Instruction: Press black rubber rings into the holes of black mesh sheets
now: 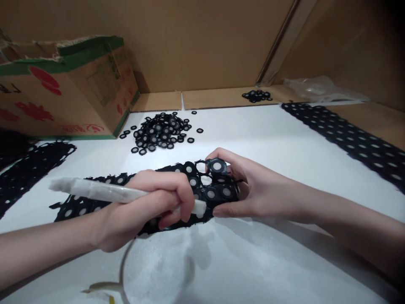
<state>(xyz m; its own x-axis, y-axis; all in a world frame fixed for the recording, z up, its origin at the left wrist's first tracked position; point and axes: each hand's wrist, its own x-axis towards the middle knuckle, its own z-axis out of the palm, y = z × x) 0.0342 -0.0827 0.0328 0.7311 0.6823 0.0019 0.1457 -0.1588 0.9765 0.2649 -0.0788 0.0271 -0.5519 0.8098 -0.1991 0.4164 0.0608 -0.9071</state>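
Note:
A white pen-like stick (98,190), apparently wrapped in plastic or tape, is gripped in my left hand (152,202). Its blunt tip touches or hovers just over a black sheet of joined rings (210,194); I cannot tell which. Grey round centres fill most of the rings, while a couple near the far edge show white through them. My right hand (249,181) grips the sheet's right end between thumb and fingers, and that end appears slightly lifted. Part of the sheet is hidden behind my left hand.
Loose black rings (161,131) lie heaped beyond the sheet, with a smaller pile (256,96) farther back. Another ring sheet (344,131) lies right, and black webbing (41,169) left. A cardboard box (95,88) stands back left. A thin cord (122,270) lies in front.

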